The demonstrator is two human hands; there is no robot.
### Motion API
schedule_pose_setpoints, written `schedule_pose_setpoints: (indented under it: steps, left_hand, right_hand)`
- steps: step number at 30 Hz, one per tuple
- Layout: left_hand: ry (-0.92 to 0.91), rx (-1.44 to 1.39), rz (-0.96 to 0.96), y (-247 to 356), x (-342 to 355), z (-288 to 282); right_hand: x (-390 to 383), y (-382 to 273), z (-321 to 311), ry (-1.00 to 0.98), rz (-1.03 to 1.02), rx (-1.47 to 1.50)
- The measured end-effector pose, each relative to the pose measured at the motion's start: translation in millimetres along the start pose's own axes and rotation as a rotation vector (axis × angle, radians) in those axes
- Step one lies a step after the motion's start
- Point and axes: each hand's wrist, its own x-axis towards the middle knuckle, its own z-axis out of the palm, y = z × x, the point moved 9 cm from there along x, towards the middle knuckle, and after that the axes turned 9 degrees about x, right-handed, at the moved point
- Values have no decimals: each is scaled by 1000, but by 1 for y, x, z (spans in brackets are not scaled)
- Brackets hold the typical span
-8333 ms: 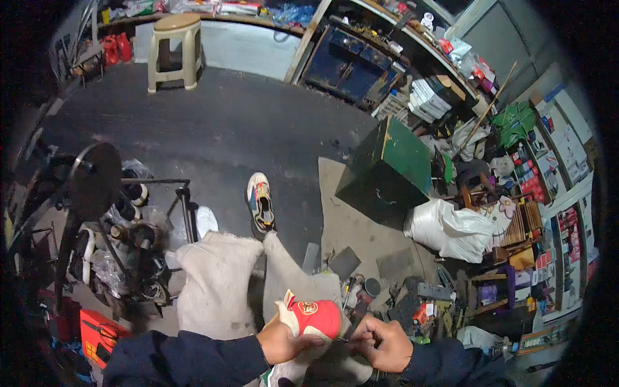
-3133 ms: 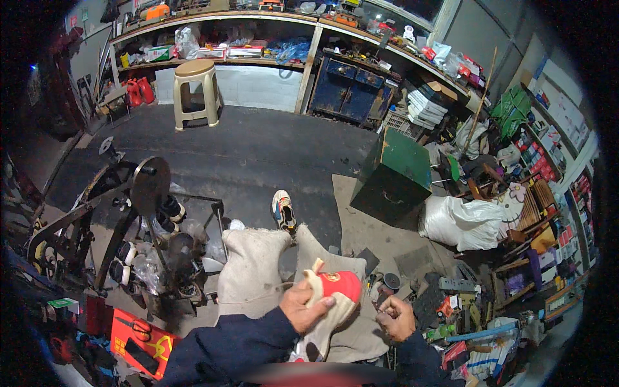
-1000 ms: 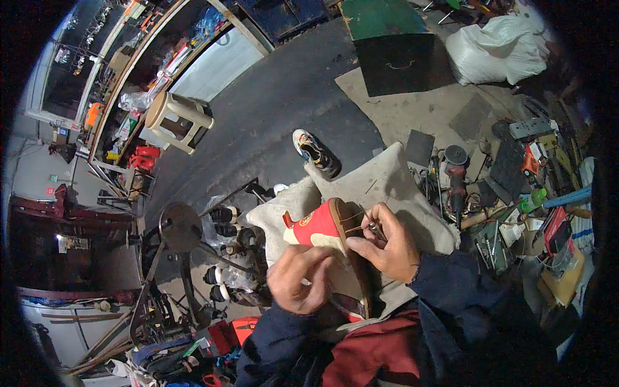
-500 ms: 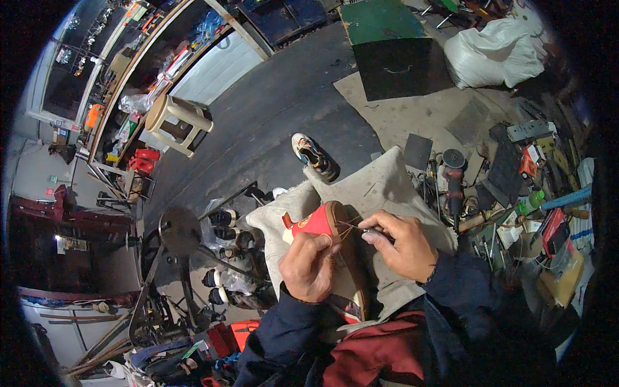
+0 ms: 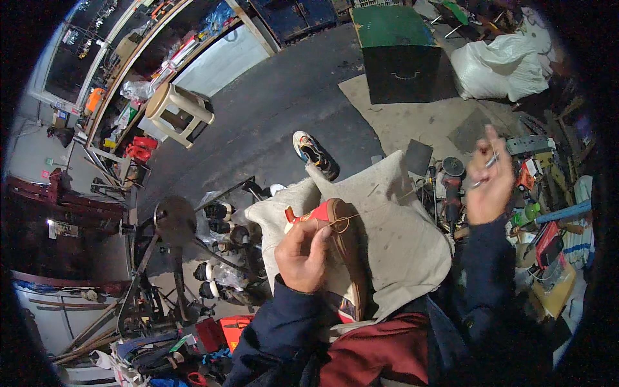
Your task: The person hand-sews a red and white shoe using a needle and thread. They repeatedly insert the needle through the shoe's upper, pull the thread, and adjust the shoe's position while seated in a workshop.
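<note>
A red shoe (image 5: 317, 213) with a brown sole (image 5: 347, 258) lies on its side on a pale cloth (image 5: 403, 242) over my lap, sole turned to the right. My left hand (image 5: 303, 255) is closed at its red end, thumb and forefinger pinching a yellowish thread (image 5: 343, 222) that loops beside the sole. From there the thread runs up and to the right across the cloth. Out to the right, above the tools, my right hand (image 5: 490, 184) is raised and blurred, fingers closed round a slim awl-like tool (image 5: 491, 160). The tool's tip cannot be made out.
An angle grinder (image 5: 453, 190) and many hand tools lie on the right. A patterned sneaker (image 5: 311, 151) stands beyond the cloth. To the left are a metal stand (image 5: 175, 226) and several shoes (image 5: 216, 216). A stool (image 5: 179, 109) and a green-topped box (image 5: 396, 55) stand farther off.
My right hand has swung from the shoe up and out to the right with the tool, and the thread is drawn out. My left hand has stayed at the shoe and now pinches the thread.
</note>
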Motion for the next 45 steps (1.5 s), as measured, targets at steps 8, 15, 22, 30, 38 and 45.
schedule_pose_setpoints:
  steps: [8,15,22,30,38,45]
  left_hand:
    - [151,-172,23,-37,-7,-53]
    - [383,-866,-51,-121,-28,-184]
    - [241,-1366,-130,-136,-14,-154]
    - [338,-1262,-415,-181,6,-125]
    - [736,-821,-780,-298,-32,-198]
    - [611,-699,-913,-359,-80,-196]
  right_hand:
    - [-139,123,57,-932,234,-822]
    - [-128,105,60,-837,465,-382]
    - [-130,120,90,-740,640,-201]
    - [-163,137,79,-967,172,-976]
    - [-170,143,88,-1009,65,-927]
    - [-173,155,86,-1056,112,-876]
